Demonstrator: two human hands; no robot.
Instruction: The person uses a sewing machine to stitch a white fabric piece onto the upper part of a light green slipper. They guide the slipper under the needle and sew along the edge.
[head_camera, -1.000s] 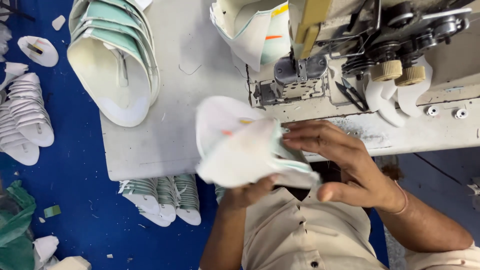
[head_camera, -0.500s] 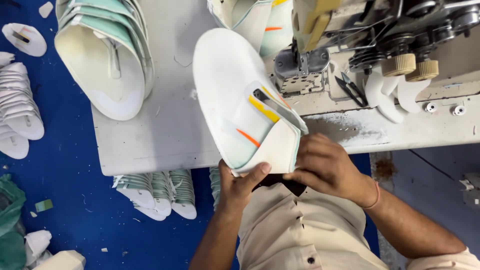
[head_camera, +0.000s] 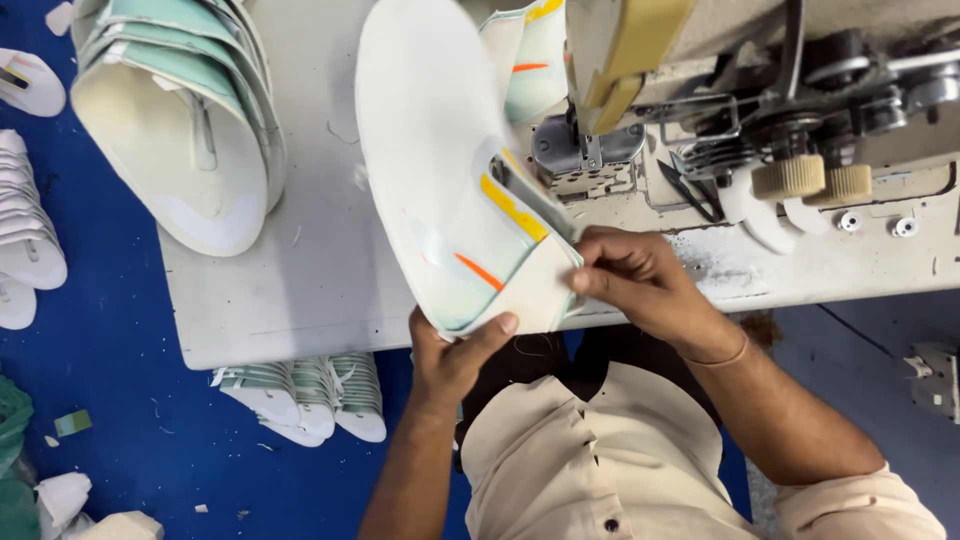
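Shoe upper (head_camera: 440, 190), white with yellow and orange trim, was held above the desk (head_camera: 300, 290) near the sewing machine (head_camera: 600, 150). Left hand (head_camera: 455, 350) gripped its lower edge from beneath; right hand (head_camera: 635, 275) pinched the heel end. Step judged: aligning the piece; next calls for feeding it squarely under the needle.

No packages, signs or screens in view. Only label-like item: small green rectangular tag (head_camera: 72, 423), lying flat on the blue floor (head_camera: 120, 330) at lower left of the frame; markings unreadable.
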